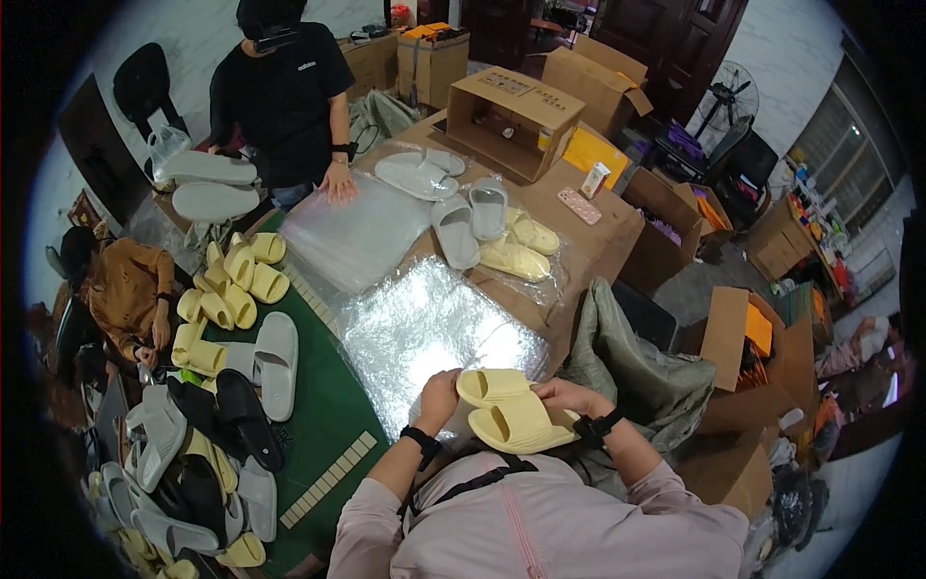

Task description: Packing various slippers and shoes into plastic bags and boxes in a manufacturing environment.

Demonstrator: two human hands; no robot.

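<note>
Evidently light, springy foam: yellow slides (508, 410) stacked as a pair, left hand (439, 396) and right hand (564, 394) fingers pinching opposite ends.

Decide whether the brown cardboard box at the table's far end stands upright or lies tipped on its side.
Tipped on its side: the cardboard box shows its open mouth facing sideways across the table, not upward.

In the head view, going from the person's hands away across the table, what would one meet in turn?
Pair of yellow slippers held in both hands → shiny plastic sheet → bagged yellow slippers → white slippers → open cardboard box.
</note>
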